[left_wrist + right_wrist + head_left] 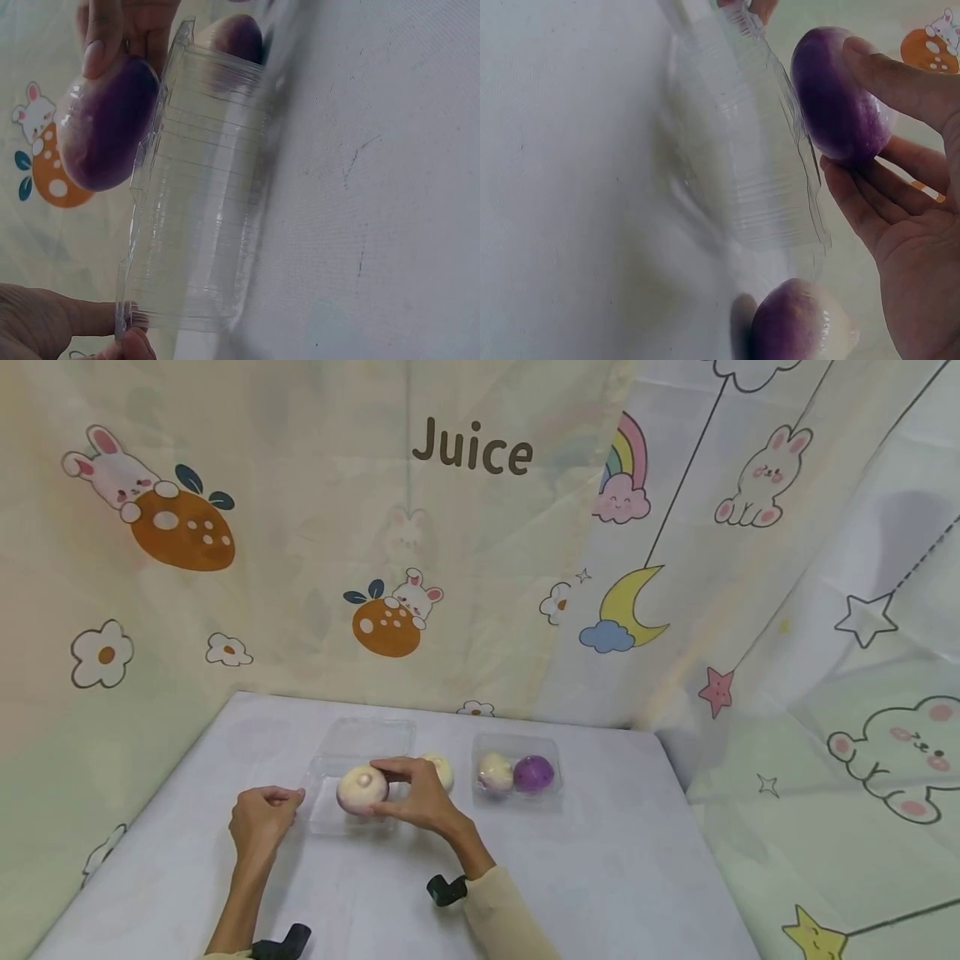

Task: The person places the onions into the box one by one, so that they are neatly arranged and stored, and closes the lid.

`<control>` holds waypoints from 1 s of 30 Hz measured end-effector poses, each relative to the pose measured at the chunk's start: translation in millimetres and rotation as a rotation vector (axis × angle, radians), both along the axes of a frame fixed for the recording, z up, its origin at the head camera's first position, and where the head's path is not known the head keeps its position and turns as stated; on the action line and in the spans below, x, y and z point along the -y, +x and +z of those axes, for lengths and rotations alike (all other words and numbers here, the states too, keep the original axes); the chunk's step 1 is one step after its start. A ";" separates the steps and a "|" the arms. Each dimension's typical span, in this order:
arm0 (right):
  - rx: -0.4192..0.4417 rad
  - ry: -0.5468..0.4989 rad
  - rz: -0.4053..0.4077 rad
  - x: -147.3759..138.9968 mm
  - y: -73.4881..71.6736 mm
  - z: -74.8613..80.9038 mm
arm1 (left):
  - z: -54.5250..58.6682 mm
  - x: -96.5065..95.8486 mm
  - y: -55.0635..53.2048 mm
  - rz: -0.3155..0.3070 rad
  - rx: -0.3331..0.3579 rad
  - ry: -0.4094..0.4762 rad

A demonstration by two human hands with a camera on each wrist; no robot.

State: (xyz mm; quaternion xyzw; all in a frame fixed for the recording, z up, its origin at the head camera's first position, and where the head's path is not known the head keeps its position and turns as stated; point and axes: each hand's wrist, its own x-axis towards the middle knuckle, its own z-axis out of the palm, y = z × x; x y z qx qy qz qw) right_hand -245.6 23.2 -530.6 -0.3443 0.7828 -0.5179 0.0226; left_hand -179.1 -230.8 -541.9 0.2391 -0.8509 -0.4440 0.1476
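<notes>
My right hand (422, 795) grips a round purple-and-cream turnip (360, 793) between thumb and fingers, a small nub showing on its pale side. It hangs over an open clear plastic box (324, 817), whose hinged lid (367, 737) lies back toward the wall. In the left wrist view, the turnip (109, 127) is right at the box's rim, purple side toward the box. My left hand (262, 818) pinches the box's left edge between thumb and fingers. Another turnip (441, 771) lies on the table just right of the box, partly hidden behind my right hand.
A second clear box (553, 745) stands to the right, with a cream turnip (495, 773) and a purple one (534, 773) in it. The white table (600, 860) meets printed cloth walls at the back and sides.
</notes>
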 end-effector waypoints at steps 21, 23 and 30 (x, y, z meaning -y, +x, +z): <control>0.060 0.018 -0.004 15.2 -1.9 -5.8 | -1.3 1.4 -3.4 -0.003 0.002 0.003; 0.058 0.020 -0.003 16.4 -1.9 -6.3 | -1.1 1.3 -3.5 -0.004 0.001 0.001; 0.052 0.056 -0.007 21.9 -0.8 -10.6 | -2.0 2.3 -2.8 0.000 0.007 0.000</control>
